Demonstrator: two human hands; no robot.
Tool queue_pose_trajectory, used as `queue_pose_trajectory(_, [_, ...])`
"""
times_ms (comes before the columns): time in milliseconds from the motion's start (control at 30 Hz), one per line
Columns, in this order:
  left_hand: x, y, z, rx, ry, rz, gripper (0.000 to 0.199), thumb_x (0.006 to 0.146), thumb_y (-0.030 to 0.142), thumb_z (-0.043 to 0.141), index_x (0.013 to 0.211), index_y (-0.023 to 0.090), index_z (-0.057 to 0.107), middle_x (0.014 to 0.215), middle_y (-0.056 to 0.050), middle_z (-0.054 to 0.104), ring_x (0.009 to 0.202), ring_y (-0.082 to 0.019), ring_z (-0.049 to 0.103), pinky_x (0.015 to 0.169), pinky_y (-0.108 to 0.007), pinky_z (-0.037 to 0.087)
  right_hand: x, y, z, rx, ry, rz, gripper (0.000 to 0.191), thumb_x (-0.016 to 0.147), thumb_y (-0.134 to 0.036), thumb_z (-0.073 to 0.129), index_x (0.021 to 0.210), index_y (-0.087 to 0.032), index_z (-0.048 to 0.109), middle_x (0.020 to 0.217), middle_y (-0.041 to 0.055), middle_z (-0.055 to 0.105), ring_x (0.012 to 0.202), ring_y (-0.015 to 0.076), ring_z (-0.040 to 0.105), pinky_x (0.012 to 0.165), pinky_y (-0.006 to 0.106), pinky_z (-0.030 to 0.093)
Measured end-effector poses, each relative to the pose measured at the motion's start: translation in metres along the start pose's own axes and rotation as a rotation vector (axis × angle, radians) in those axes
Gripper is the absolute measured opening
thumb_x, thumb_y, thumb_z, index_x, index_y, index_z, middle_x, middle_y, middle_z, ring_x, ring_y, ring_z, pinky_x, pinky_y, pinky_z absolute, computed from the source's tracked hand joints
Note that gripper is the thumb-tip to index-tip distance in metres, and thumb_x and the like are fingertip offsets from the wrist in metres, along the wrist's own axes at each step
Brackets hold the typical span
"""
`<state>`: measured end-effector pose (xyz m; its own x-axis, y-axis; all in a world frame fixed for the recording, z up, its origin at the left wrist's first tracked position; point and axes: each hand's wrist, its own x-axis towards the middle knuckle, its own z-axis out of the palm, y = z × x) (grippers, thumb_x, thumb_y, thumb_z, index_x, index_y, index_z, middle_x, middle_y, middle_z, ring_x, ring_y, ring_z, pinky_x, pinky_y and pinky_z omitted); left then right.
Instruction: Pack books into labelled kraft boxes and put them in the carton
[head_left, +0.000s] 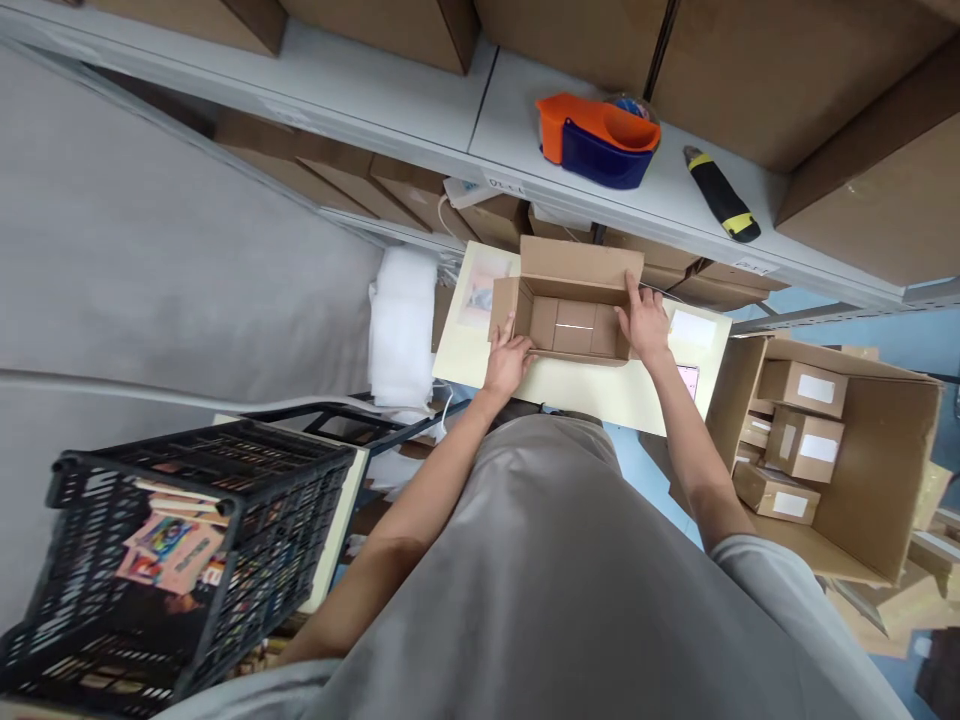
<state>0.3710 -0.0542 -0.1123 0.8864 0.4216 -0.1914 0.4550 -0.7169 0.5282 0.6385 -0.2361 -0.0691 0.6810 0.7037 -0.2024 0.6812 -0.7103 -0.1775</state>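
A small open cardboard box point(575, 340) stands on the pale yellow tabletop point(480, 362) in front of me. Its back flap point(577, 258) rises and its left flap point(504, 305) is folded outward. The inside holds nothing visible, and a thin light gap shows between the bottom flaps. My left hand point(508, 362) grips the near left corner, index finger along the left flap. At the right end, my right hand point(645, 322) holds the box wall, with one finger reaching up to the back flap.
On the shelf point(420, 95) above lie an orange and blue tape dispenser point(600, 140) and a utility knife point(721, 195). A large carton point(862, 480) with small labelled boxes stands right. White foam wrap point(403, 325) hangs left, beyond a black crate point(281, 540). A phone point(688, 380) lies near my right wrist.
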Motion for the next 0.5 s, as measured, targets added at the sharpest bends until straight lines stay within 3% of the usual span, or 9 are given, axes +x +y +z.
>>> queue_pose_trajectory(133, [0.002,-0.006,0.0,0.005,-0.009,0.0,0.018,0.1,0.02,0.062,0.103,0.026,0.078,0.126,-0.016,0.085,0.176,-0.034,0.031,0.145,-0.067,0.024,0.008,0.004,0.008,-0.009,-0.023,0.056,0.052,0.115,-0.029,0.045,0.165,-0.017,0.058,0.142,0.026,0.066,0.135,0.0403,0.054,0.106,0.052,0.055])
queue_pose_trajectory(200, [0.003,-0.007,0.002,0.002,-0.003,-0.01,0.017,0.099,0.019,0.061,0.099,0.027,0.077,0.129,-0.016,0.084,0.175,-0.032,0.034,0.146,-0.064,0.023,0.014,0.006,0.012,0.003,-0.011,0.08,0.05,0.118,-0.026,0.035,0.153,-0.018,0.069,0.139,0.0245,0.069,0.133,0.0385,0.056,0.105,0.05,0.055])
queue_pose_trajectory(367, [0.001,-0.01,0.005,-0.045,0.044,0.02,0.018,0.098,0.018,0.061,0.095,0.028,0.075,0.129,-0.013,0.085,0.174,-0.029,0.036,0.146,-0.061,0.027,0.016,0.009,0.013,0.002,0.013,0.076,0.048,0.118,-0.024,0.033,0.139,-0.02,0.075,0.138,0.0202,0.07,0.131,0.0351,0.056,0.102,0.046,0.053])
queue_pose_trajectory(500, [-0.011,-0.014,-0.003,-0.072,0.038,0.062,0.02,0.102,0.019,0.058,0.1,0.027,0.076,0.126,-0.014,0.085,0.175,-0.029,0.034,0.146,-0.063,0.025,-0.001,0.004,0.007,-0.019,0.018,0.116,0.047,0.119,-0.028,0.033,0.143,-0.024,0.073,0.138,0.0168,0.07,0.131,0.0339,0.057,0.103,0.043,0.053])
